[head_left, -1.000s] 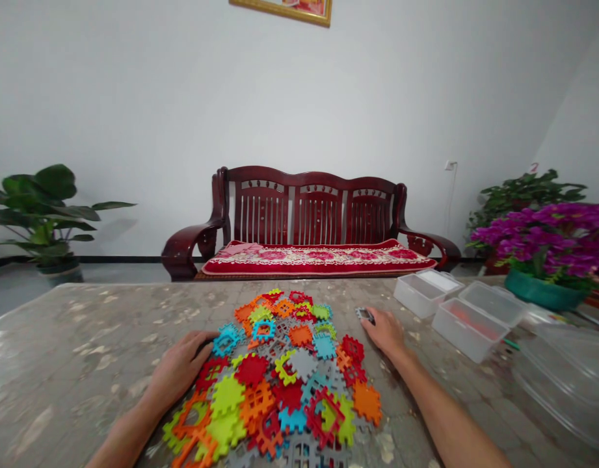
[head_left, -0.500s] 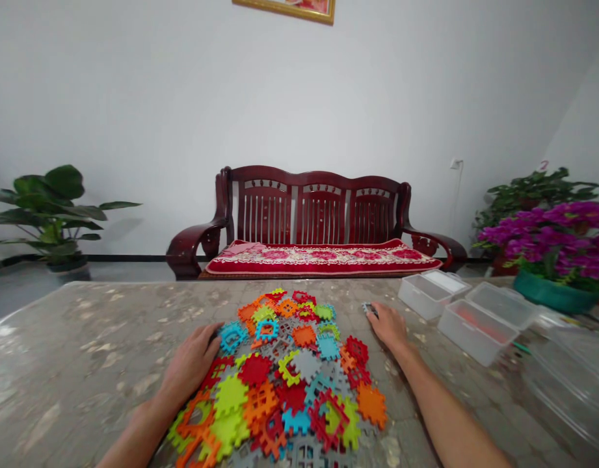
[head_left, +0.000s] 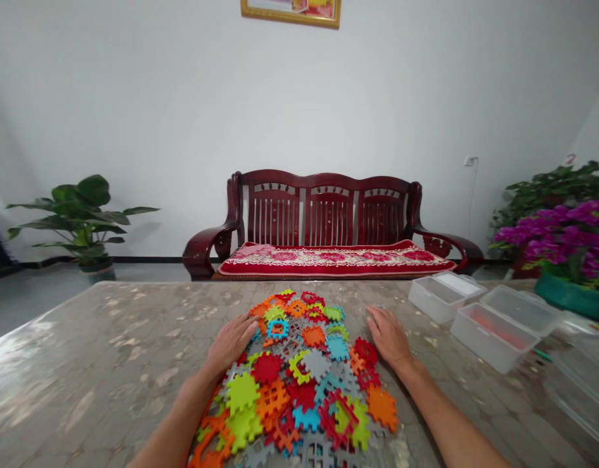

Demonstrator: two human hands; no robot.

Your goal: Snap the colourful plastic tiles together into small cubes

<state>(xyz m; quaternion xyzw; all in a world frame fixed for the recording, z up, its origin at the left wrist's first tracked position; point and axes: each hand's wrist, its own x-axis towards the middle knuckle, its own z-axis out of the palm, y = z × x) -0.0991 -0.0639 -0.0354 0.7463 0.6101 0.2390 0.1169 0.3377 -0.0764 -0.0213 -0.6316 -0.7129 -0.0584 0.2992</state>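
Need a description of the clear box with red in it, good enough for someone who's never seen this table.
On the mottled stone-look table, look right of the pile of coloured tiles, past the right hand, to the cluster of clear plastic boxes. The wanted box is the one nearest the camera in that cluster, and the only one with a reddish tint showing inside.

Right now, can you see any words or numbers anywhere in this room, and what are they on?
"2": a small red number on the white wall, above the green leafy plant at the right; it is tiny, so this is my best reading.
Gold-framed picture: only its bottom edge shows, and no words can be read.
Colourful toothed plastic tiles and clear plastic boxes: no writing shows on them.
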